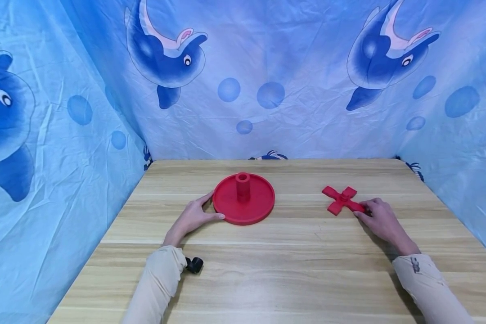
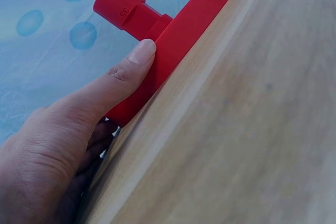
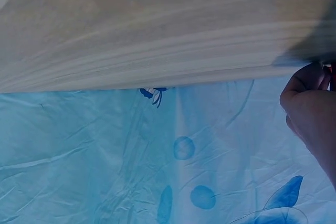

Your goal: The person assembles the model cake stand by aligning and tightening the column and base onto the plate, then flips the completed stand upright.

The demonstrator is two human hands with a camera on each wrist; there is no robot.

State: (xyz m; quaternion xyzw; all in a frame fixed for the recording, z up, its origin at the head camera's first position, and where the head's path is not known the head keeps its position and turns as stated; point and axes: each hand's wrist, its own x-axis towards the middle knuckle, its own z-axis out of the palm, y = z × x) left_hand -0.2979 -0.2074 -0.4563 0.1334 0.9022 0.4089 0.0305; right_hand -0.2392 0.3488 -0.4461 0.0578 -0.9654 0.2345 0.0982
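Note:
A round red tray (image 1: 227,200) with a raised rim and a hollow post (image 1: 243,189) at its middle lies on the wooden table. My left hand (image 1: 192,218) grips its left side, thumb on the front edge and fingers around the back left. In the left wrist view the thumb presses the side wall of the tray (image 2: 184,30), and the post (image 2: 121,6) shows the number 35. Over on the right, my right hand (image 1: 380,220) pinches one arm of a red cross-shaped piece (image 1: 340,200) with a small raised hub. Only a red sliver shows by the right hand (image 3: 312,98) in the right wrist view.
Blue dolphin-print cloth (image 1: 247,67) hangs behind the wooden table (image 1: 291,270) and along both sides. A small black device (image 1: 194,265) is attached at the left cuff. Table surface lies between the tray and the cross piece.

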